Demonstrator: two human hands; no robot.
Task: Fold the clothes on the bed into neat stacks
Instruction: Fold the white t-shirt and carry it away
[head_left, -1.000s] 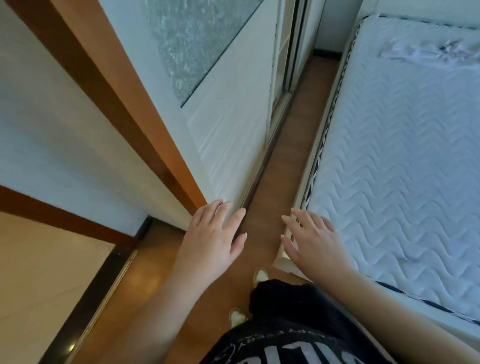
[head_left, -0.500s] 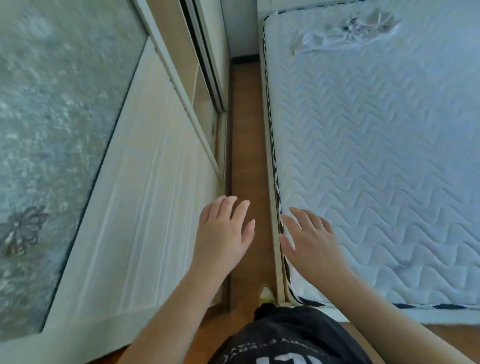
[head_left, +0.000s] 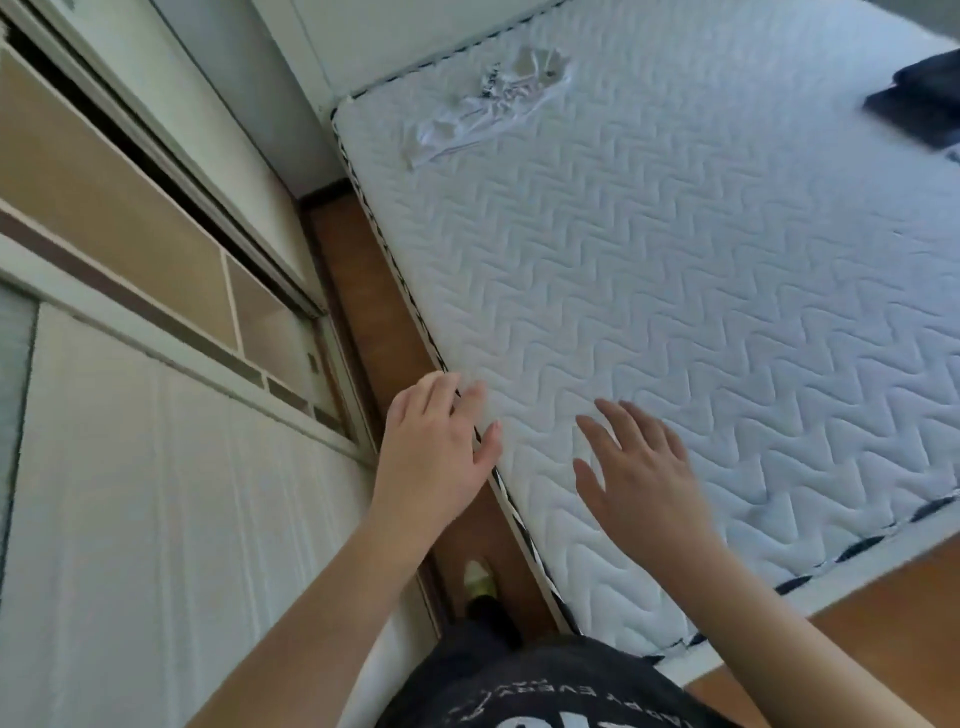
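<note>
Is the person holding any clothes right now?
No, the left hand and the right hand are both open and empty above the mattress, far from the white garment.

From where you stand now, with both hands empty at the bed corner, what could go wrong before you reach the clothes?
1. The dark garment lies at the far right edge of the mattress, partly out of view; reaching from here may mean overstretching.
2. The gap between wardrobe and bed is narrow, so the foot could catch the frame.
3. The crumpled clear wrapper may not be clothing; the left hand or right hand could take it by mistake.
</note>
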